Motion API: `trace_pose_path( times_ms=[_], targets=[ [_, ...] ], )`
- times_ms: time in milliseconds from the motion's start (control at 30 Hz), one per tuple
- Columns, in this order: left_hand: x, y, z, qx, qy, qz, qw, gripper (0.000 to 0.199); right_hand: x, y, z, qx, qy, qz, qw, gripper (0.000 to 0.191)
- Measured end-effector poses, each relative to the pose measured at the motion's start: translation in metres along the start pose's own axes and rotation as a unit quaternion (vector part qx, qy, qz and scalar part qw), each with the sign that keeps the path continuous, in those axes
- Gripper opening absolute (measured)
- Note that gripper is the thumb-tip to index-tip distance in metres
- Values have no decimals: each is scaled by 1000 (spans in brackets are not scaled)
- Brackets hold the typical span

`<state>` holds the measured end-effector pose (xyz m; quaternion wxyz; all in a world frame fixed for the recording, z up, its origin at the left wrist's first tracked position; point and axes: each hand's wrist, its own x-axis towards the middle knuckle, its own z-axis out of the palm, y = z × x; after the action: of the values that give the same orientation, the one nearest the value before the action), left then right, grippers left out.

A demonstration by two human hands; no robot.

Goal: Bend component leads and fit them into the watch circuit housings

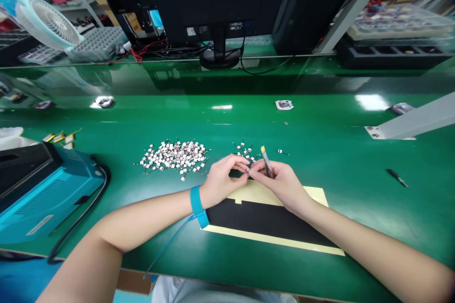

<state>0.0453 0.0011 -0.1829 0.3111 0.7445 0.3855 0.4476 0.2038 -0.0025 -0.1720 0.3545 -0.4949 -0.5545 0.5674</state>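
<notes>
My left hand (225, 179), with a blue strap (198, 206) round its wrist, pinches a tiny part (248, 169) at its fingertips. The fingertips of my right hand (280, 182) meet it there, and that hand also holds tweezers (266, 161), their yellow-tipped end pointing up. Both hands are above a yellow sheet (316, 194) with a black strip (263, 220). A large pile of small white parts with dark leads (177, 155) lies left of my hands. Just beyond my fingertips sits a smaller group (245, 150).
A blue machine (53, 189) with a black cable stands at the left. A monitor stand (218, 52) is at the back. A black pen (397, 177) lies at the right, near a metal post (419, 120). A single small part (280, 151) lies beyond my right hand.
</notes>
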Motion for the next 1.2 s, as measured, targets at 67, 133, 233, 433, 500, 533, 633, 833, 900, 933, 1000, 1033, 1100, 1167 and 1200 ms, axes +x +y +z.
trace_pose_path(
  times_ms=[67, 133, 233, 433, 500, 533, 633, 833, 900, 933, 1000, 1033, 1100, 1167, 1200],
  targets=[
    [0, 0, 0, 5, -1, 1, 1000, 20, 0, 1, 0, 1, 4, 5, 1000, 18],
    [-1, 0, 0, 8, -3, 1, 1000, 20, 0, 1, 0, 4, 9, 10, 1000, 18],
    [-1, 0, 1, 7, -8, 3, 1000, 19, 0, 1, 1, 18, 16, 15, 1000, 20],
    [0, -1, 1, -1, -12, -6, 1000, 18, 0, -3, 0, 63, 23, 30, 997, 27],
    [1, -1, 1, -7, -10, -16, 1000, 19, 0, -4, -1, 70, 26, 35, 997, 27],
    [1, -1, 1, -11, -10, -21, 1000, 19, 0, -4, -2, 71, 28, 36, 996, 26],
    [1, -2, 1, -21, -11, -37, 999, 20, 0, -5, -3, 68, 32, 38, 996, 26],
    [2, -2, 0, -29, -14, -46, 998, 20, 0, -5, -3, 57, 32, 35, 997, 27],
    [2, -2, 0, -28, -18, -43, 999, 20, 0, -4, -3, 51, 34, 35, 997, 27],
    [2, -1, 0, -26, -20, -42, 999, 20, 0, -4, -3, 48, 35, 35, 998, 27],
    [1, -1, 0, -23, -23, -39, 999, 20, 1, -4, -2, 43, 36, 35, 998, 26],
    [1, -2, 0, -21, -22, -37, 999, 20, 1, -4, -2, 40, 37, 34, 998, 26],
    [1, -2, 1, -16, -21, -33, 999, 19, 0, -4, -2, 37, 37, 32, 998, 26],
    [0, -2, 1, -12, -21, -27, 999, 19, 0, -4, -3, 33, 37, 31, 998, 26],
    [0, -3, 1, -11, -20, -24, 999, 18, 0, -4, -3, 31, 36, 31, 998, 26]
  ],
)
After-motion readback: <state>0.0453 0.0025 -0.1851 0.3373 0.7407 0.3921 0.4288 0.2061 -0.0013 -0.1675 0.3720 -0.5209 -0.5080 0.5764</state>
